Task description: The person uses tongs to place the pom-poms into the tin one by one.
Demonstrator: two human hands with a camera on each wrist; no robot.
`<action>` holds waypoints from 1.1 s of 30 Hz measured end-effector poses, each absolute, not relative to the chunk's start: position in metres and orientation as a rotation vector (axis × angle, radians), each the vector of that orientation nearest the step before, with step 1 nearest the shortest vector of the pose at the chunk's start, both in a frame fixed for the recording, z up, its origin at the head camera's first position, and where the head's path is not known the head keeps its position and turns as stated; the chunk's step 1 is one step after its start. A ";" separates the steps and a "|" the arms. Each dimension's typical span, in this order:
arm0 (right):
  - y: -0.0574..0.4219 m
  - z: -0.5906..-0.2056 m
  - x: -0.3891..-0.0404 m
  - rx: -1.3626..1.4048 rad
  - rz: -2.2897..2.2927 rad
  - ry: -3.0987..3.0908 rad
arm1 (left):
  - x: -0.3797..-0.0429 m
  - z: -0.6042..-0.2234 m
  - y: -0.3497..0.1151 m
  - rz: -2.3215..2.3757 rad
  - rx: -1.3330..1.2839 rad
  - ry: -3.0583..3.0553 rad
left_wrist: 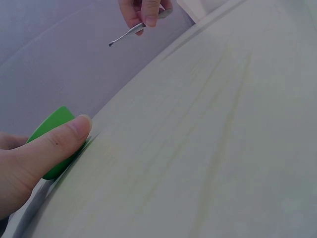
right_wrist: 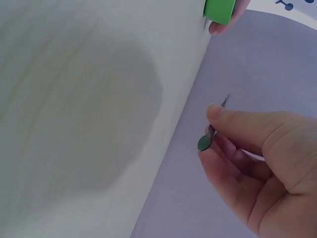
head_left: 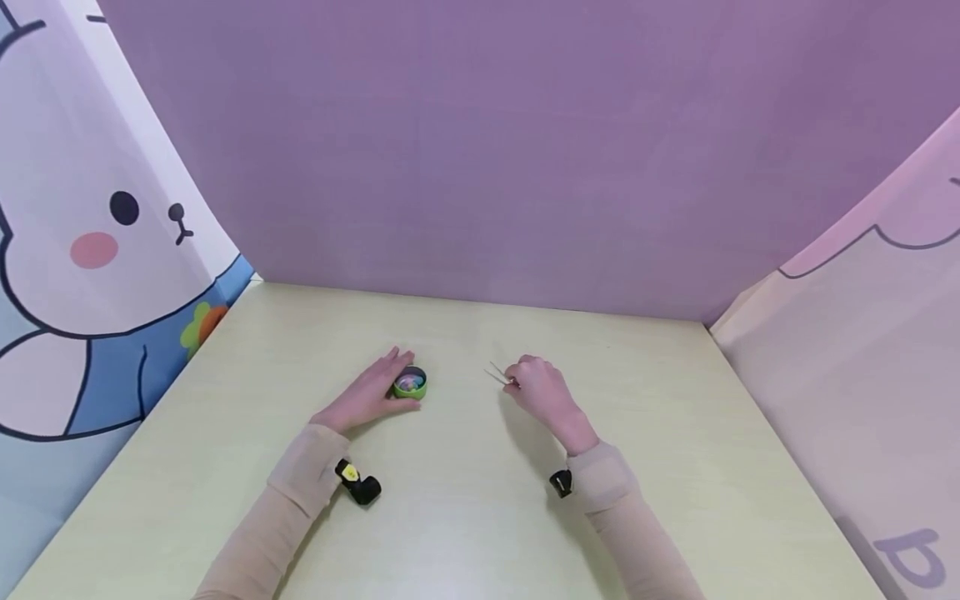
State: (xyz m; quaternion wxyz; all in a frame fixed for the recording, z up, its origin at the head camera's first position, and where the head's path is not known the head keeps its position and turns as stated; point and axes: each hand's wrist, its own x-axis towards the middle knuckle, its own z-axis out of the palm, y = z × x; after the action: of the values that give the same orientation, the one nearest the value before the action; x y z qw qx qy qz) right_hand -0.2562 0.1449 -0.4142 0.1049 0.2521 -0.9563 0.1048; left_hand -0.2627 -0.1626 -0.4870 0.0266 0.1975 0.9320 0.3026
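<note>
A small round green container (head_left: 410, 396) stands on the table, with pink and blue bits inside. My left hand (head_left: 365, 395) holds it from the left, the thumb along its near side and the fingers at its far side. In the left wrist view the thumb lies across the green wall (left_wrist: 54, 121). To the right, my right hand (head_left: 542, 392) pinches slim metal tweezers (head_left: 497, 375) between thumb and fingers above the table. Their two thin prongs point left, apart from the container. The right wrist view shows the tweezers' rounded back end (right_wrist: 204, 143).
The pale wooden tabletop (head_left: 465, 500) runs back to a purple backdrop (head_left: 480, 167). Printed cloths with cartoon figures hang at the left (head_left: 97, 333) and right (head_left: 862, 358). A black strap-on camera (head_left: 360, 485) sits at the left wrist, another black piece (head_left: 561, 482) at the right.
</note>
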 end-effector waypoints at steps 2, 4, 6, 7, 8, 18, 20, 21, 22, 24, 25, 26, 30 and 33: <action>0.145 -0.416 -0.257 0.718 0.341 -2.820 | -0.262 -0.487 -0.162 0.937 0.610 2.879; 0.145 -0.417 -0.257 0.690 0.378 -2.829 | -0.262 -0.487 -0.162 0.944 0.603 2.874; 0.145 -0.417 -0.256 0.655 0.405 -2.853 | -0.262 -0.487 -0.162 0.950 0.600 2.870; 0.145 -0.418 -0.256 0.631 0.415 -2.871 | -0.262 -0.487 -0.162 0.952 0.598 2.868; 0.145 -0.418 -0.255 0.609 0.422 -2.890 | -0.262 -0.487 -0.162 0.951 0.599 2.867; 0.143 -0.424 -0.252 0.374 0.521 -3.041 | -0.265 -0.490 -0.161 0.939 0.615 2.870; 0.143 -0.427 -0.252 0.344 0.537 -3.061 | -0.265 -0.490 -0.161 0.938 0.614 2.871; 0.143 -0.428 -0.253 0.327 0.542 -3.071 | -0.265 -0.490 -0.161 0.938 0.611 2.870; 0.143 -0.429 -0.253 0.308 0.549 -3.084 | -0.264 -0.490 -0.161 0.936 0.611 2.871; 0.143 -0.431 -0.254 0.276 0.560 -3.099 | -0.264 -0.490 -0.161 0.933 0.609 2.871; 0.142 -0.432 -0.254 0.263 0.561 -3.105 | -0.264 -0.490 -0.161 0.937 0.606 2.870; 0.142 -0.432 -0.254 0.250 0.557 -3.113 | -0.264 -0.490 -0.161 0.938 0.604 2.869; 0.140 -0.432 -0.254 0.246 0.505 -3.110 | -0.264 -0.489 -0.161 0.936 0.602 2.870; 0.138 -0.431 -0.254 0.248 0.488 -3.104 | -0.265 -0.489 -0.161 0.932 0.606 2.874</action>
State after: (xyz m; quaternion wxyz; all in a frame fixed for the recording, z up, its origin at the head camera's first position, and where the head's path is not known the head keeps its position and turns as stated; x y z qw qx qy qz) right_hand -0.2535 0.1377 -0.4314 -0.0049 0.0787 -0.9848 0.1549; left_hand -0.2646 -0.1608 -0.4891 0.0302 0.1966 0.9322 0.3024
